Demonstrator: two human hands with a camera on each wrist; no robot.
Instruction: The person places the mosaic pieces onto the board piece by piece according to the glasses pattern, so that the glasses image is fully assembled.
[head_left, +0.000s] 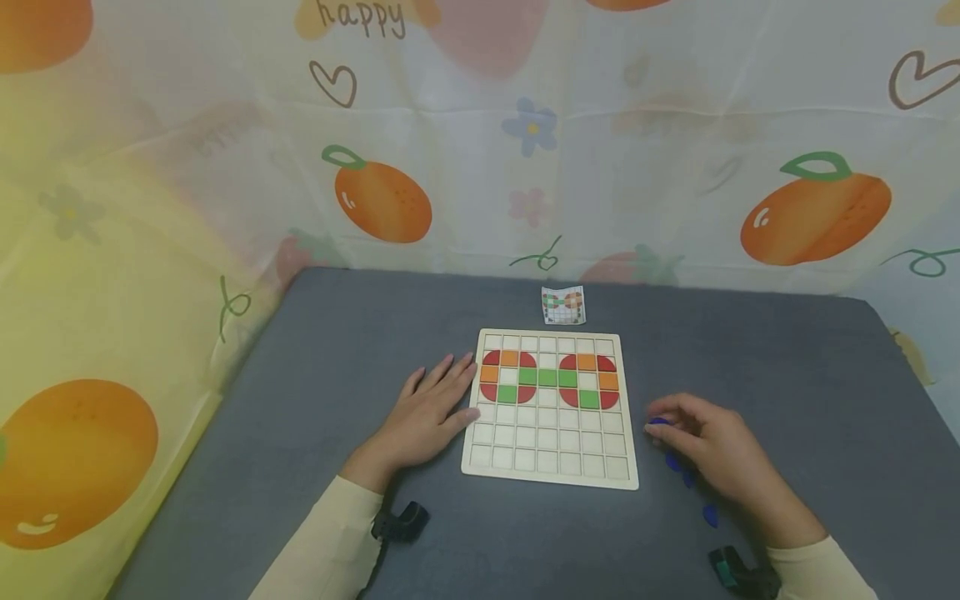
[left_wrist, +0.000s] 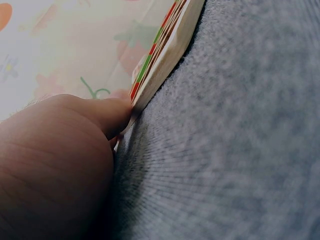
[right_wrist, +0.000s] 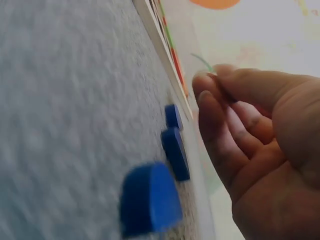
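A square wooden grid board (head_left: 547,481) lies on the table, with red, orange and green tiles in its upper rows. My left hand (head_left: 426,417) rests flat with fingers spread, its fingertips and thumb touching the board's left edge. In the left wrist view the thumb (left_wrist: 112,112) meets the board's side (left_wrist: 162,70). Right of the board, my right hand (head_left: 712,442) pinches a blue piece (head_left: 658,422) between thumb and fingers, raised above the table in the right wrist view. Several loose blue pieces (head_left: 710,516) lie beneath and beside this hand; a quarter-round one (right_wrist: 150,200) is nearest that camera.
A small printed card (head_left: 563,317) with a coloured grid pattern lies behind the board. The grey cloth-covered table (head_left: 360,317) ends at a fruit-patterned curtain (head_left: 637,192). A black wrist strap (head_left: 401,522) sits at the left cuff, another (head_left: 742,573) at the right.
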